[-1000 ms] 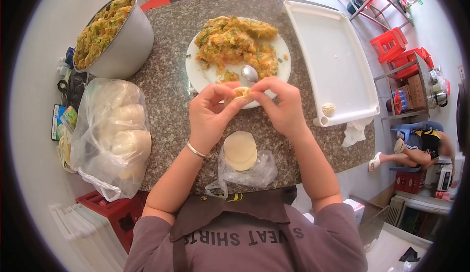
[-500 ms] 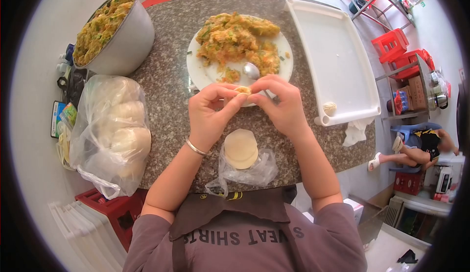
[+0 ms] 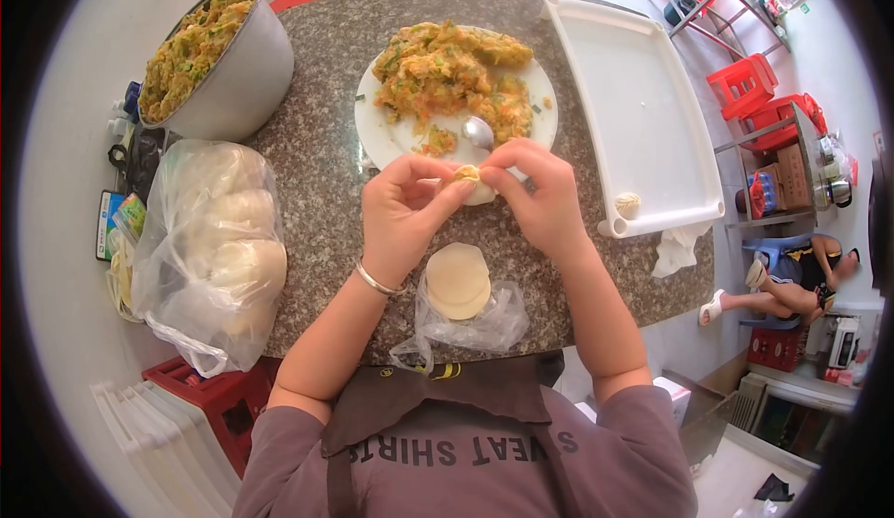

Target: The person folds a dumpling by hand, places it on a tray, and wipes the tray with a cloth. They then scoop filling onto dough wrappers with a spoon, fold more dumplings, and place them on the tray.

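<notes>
Between my two hands is a small dumpling (image 3: 480, 190), its pale wrapper gathered round orange-yellow filling that shows at the top. My left hand (image 3: 407, 203) pinches one side of it between thumb and fingers. On the other side, the thumb and fingertips of my right hand (image 3: 538, 197) press the wrapper's edge. Just beyond them lies a white plate (image 3: 371, 136) heaped with chopped filling (image 3: 433, 71), and a metal spoon (image 3: 478, 132) rests on it. Nearer me, a small stack of round wrappers (image 3: 457, 280) sits on a crumpled plastic bag (image 3: 494, 327).
A white tray (image 3: 643, 136) on the right holds one finished dumpling (image 3: 628, 205). At the left stand a metal pot (image 3: 251, 80) full of filling and a clear bag of dough (image 3: 223, 248). Beyond the speckled table (image 3: 321, 192), a person (image 3: 801, 280) sits at right.
The dumpling has turned a little between my fingers, so more of its pale wrapper shows below. My right fingertips have shifted slightly along its edge.
</notes>
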Demonstrator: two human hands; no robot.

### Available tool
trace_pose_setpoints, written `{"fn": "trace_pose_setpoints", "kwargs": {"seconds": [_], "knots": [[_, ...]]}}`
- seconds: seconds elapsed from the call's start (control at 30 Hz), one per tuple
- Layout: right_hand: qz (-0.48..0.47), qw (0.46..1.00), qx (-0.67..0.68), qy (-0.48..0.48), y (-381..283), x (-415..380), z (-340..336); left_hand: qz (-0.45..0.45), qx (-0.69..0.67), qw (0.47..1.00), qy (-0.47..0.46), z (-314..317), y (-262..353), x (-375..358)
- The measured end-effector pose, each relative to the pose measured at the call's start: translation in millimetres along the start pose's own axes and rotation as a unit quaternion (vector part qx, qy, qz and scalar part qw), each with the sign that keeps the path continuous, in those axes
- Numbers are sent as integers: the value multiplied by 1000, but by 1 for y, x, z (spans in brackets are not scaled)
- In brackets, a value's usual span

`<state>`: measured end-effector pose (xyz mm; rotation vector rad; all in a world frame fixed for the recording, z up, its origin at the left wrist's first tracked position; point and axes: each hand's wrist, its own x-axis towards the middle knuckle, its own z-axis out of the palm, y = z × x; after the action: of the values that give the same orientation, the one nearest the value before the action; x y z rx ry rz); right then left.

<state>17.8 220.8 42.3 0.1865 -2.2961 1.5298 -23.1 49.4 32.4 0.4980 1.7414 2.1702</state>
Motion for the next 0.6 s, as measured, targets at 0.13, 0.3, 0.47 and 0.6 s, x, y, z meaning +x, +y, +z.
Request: {"fn": "trace_pose_setpoints", "kwargs": {"seconds": [0.13, 0.3, 0.47, 0.6], "knots": [[-6, 1000, -8, 3, 1, 0, 0, -4, -14, 1000, 24, 0, -3, 2], [65, 997, 32, -10, -2, 2, -7, 21, -54, 998, -28, -2, -5, 4], [54, 998, 11, -34, -1, 1, -6, 45, -40, 998, -35, -1, -9, 2], [7, 1000, 6, -7, 0, 0, 1, -33, 11, 999, 8, 0, -3, -1]]}}
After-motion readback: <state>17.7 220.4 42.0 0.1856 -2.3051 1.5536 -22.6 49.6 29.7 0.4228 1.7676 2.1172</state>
